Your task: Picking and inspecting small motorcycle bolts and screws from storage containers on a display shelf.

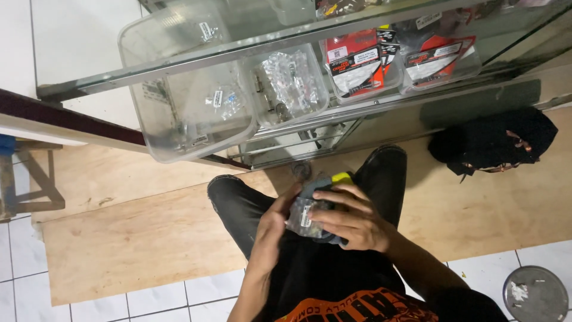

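I sit facing a glass display cabinet with my knees in black trousers pointing at it. Over my lap, my right hand clasps a small bundle of clear plastic packets with a grey part and a yellow tip. My left hand presses against the bundle's left side, fingers curled round it. What is inside the packets is too small to tell.
Clear plastic tubs with small bagged parts and red-and-black packaged items sit on the cabinet shelves. A black bag lies on the plywood floor at right. A round metal lid rests on white tiles. A wooden stool is at left.
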